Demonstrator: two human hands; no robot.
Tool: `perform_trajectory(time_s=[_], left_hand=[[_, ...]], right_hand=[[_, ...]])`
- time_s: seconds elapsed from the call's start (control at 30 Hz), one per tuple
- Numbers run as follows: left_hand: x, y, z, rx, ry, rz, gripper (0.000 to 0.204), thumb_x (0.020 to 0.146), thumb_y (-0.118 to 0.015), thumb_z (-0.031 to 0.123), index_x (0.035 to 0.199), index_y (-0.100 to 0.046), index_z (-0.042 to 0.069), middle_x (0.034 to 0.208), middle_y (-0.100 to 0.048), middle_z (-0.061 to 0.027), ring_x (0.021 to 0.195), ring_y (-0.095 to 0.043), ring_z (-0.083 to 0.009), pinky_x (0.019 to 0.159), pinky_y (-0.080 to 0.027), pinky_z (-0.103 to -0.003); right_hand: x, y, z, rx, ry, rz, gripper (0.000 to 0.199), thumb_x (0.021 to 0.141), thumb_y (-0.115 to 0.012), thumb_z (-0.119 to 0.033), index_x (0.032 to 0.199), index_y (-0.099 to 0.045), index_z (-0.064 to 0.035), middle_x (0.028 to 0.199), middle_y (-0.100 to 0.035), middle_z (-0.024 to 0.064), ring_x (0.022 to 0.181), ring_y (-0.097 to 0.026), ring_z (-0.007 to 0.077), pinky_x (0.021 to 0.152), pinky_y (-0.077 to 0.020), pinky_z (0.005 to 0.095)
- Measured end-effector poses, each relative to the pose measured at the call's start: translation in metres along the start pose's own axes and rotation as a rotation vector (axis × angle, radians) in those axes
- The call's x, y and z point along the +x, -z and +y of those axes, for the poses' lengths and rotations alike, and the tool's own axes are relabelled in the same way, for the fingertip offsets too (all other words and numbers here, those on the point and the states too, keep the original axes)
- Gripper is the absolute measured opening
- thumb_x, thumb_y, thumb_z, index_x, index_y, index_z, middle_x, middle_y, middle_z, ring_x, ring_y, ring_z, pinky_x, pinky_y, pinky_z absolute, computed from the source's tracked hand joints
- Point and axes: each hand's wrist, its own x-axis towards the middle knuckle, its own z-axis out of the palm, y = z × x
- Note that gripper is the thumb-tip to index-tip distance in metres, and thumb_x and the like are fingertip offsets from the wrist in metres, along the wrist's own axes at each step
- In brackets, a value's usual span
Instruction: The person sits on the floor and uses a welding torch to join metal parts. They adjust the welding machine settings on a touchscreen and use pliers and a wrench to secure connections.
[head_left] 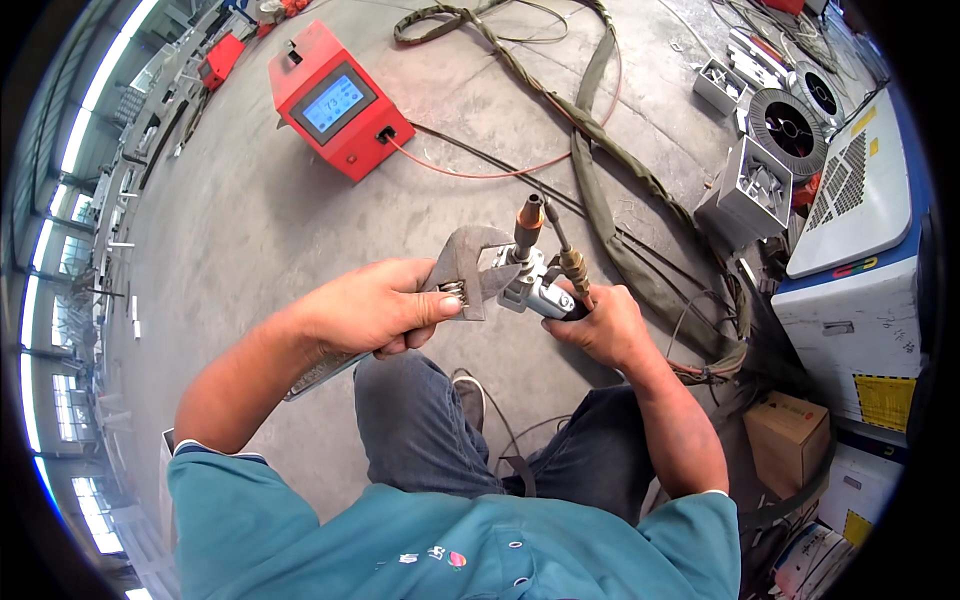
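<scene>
My left hand [370, 302] is closed around a large adjustable wrench [463, 258], its thumb at the adjusting screw. The wrench handle runs back under my left forearm. My right hand [612, 326] grips a silver and black welding gun [545, 297] in front of my knees. The gun has a copper-coloured nozzle with a dark tip [528, 222] pointing away from me, and a thin brass-fitted wire guide [571, 262] beside it. The wrench's jaws point right at the gun's front end; whether they touch it I cannot tell.
Ahead on the concrete floor stands a red machine [335, 105] with a lit screen. A thin red cable and thick sleeved hoses [598, 200] cross the floor. At right are wire spools [787, 130], a box of metal parts [752, 190], a white and blue cabinet [850, 330] and a cardboard box [787, 440].
</scene>
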Motion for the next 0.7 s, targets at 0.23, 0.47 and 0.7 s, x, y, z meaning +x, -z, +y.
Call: perform_trajectory(time_s=[0.23,0.47,0.7], left_hand=[[0.000,0.026,0.019,0.196,0.070,-0.050,0.038,0.103,-0.069,0.042,0.100,-0.062,0.005,0.074,-0.055,-0.0001,0.063,-0.048,-0.0087,0.053,-0.039,-0.027],[0.007,0.034,0.011,0.176,0.064,-0.094,0.036,0.102,-0.071,0.040,0.101,-0.063,0.005,0.074,-0.056,-0.0010,0.062,-0.048,-0.0099,0.053,-0.040,-0.029],[0.018,0.046,0.014,0.290,0.070,-0.156,0.036,0.102,-0.071,0.039,0.102,-0.062,0.004,0.073,-0.056,-0.0010,0.062,-0.048,-0.0098,0.053,-0.040,-0.029]], right_hand=[[-0.005,0.001,-0.006,-0.053,0.008,0.045,0.044,0.074,-0.087,-0.035,0.111,-0.077,-0.0136,0.086,-0.075,0.0159,0.081,-0.072,0.0362,0.078,-0.0566,0.0418],[-0.006,0.003,-0.009,-0.060,0.028,0.043,0.042,0.073,-0.087,-0.035,0.108,-0.077,-0.0128,0.085,-0.074,0.0160,0.081,-0.071,0.0377,0.077,-0.0572,0.0422],[-0.007,0.003,-0.007,-0.063,0.050,0.036,0.041,0.073,-0.087,-0.034,0.107,-0.077,-0.0121,0.085,-0.074,0.0169,0.082,-0.071,0.0390,0.077,-0.0572,0.0430]])
